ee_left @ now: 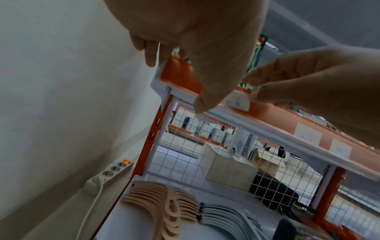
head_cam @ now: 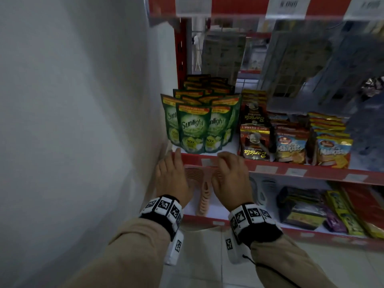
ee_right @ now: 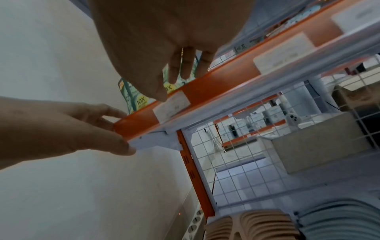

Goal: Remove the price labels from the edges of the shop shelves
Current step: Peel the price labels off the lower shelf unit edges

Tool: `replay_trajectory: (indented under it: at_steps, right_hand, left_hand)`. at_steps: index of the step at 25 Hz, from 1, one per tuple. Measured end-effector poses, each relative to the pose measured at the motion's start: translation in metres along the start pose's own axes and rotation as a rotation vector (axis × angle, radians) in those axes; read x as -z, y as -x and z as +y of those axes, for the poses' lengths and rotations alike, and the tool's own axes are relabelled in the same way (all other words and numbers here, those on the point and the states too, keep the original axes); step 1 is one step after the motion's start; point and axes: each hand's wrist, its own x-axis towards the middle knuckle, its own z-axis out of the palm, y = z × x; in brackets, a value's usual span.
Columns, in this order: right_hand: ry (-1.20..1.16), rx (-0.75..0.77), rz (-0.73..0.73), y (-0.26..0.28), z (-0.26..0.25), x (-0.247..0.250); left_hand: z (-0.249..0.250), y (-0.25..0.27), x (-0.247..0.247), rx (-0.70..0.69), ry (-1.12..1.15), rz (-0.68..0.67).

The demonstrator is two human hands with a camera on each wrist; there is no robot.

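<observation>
A small white price label sits in the red shelf edge below the green Sunlight pouches. My left hand grips the left end of that edge, fingers over the top and thumb underneath. My right hand curls over the edge just right of the label. Its thumb presses the label at its top rim, and its fingers pinch at the label's right end. More white labels follow along the edge to the right.
A white wall closes the left side. Coffee and Malkist packs stand right of the pouches. Below lies a shelf with stacked hangers and dark packets. A power strip lies by the wall. The upper shelf carries hanging price tags.
</observation>
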Motion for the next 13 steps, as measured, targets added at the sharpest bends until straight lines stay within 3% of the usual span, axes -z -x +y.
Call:
replay_trajectory:
  at_steps: [5,13]
  right_hand:
    - [0.077,0.092,0.203,0.012,0.019,-0.047]
    - [0.179,0.174,0.292,0.004,0.019,-0.037]
  left_hand:
    - [-0.003,0.004,-0.053,-0.065,0.141,0.334]
    - [-0.003,0.009,-0.059,-0.079,0.240,0.402]
